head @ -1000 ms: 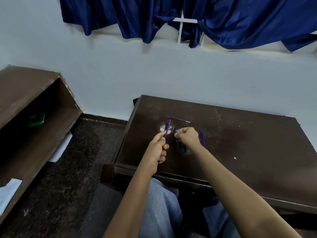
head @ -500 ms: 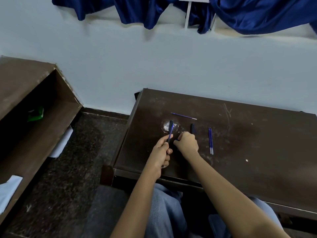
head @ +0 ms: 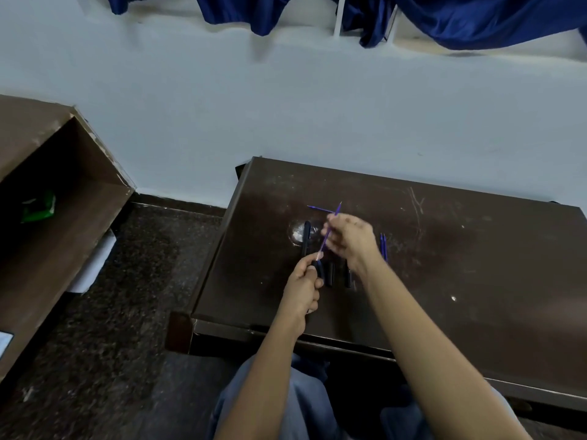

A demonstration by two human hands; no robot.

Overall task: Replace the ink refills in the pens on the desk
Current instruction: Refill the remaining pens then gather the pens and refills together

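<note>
My left hand (head: 303, 282) grips a black pen barrel (head: 318, 268) above the dark brown desk (head: 460, 281). My right hand (head: 349, 238) pinches a thin blue ink refill (head: 327, 239) that slants up from the barrel's mouth, its tip near the far side. Another blue refill (head: 319, 208) lies flat behind the hands. Two more refills (head: 383, 246) lie side by side to the right, partly hidden by my right wrist. A black pen piece (head: 306, 237) lies to the left, and two black pens (head: 340, 276) lie under my right hand.
A brown wooden shelf (head: 63, 192) stands to the left with a green packet (head: 38, 208) inside and white paper (head: 92, 265) beside it. The wall is just behind the desk, with blue curtains (head: 444, 17) above. My knees sit under the desk's near edge.
My right hand has lifted off the desk and now holds the blue refill, drawn out long from the barrel in my left hand. The camera tilted down slightly.
</note>
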